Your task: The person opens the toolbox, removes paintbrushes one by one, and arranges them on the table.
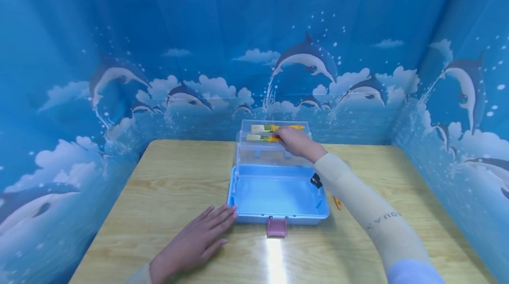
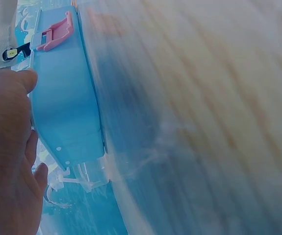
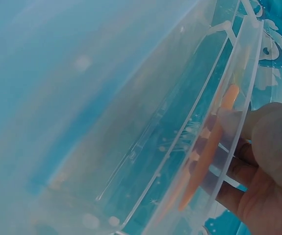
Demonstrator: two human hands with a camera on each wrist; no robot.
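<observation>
A light blue plastic box (image 1: pixel 278 219) with a pink latch (image 1: pixel 276 227) stands uncovered on the table. Clear raised trays (image 1: pixel 260 157) stand at its back. Two flat paintbrushes with yellow-orange handles lie in the top trays: a farther paintbrush (image 1: pixel 258 128) and a nearer paintbrush (image 1: pixel 254 137). My right hand (image 1: pixel 296 142) pinches the nearer one by its handle. In the right wrist view, the orange handle (image 3: pixel 212 142) lies at the fingers, seen through the tray wall. My left hand (image 1: pixel 199 237) has its fingers extended, their tips touching the box's front left corner.
An orange object (image 1: pixel 338 203) lies on the wooden table (image 1: pixel 179 178) right of the box, partly hidden by the right arm. A black device (image 1: pixel 316 180) hangs at the right wrist. Blue dolphin-print curtains (image 1: pixel 222 32) enclose the back and sides of the table.
</observation>
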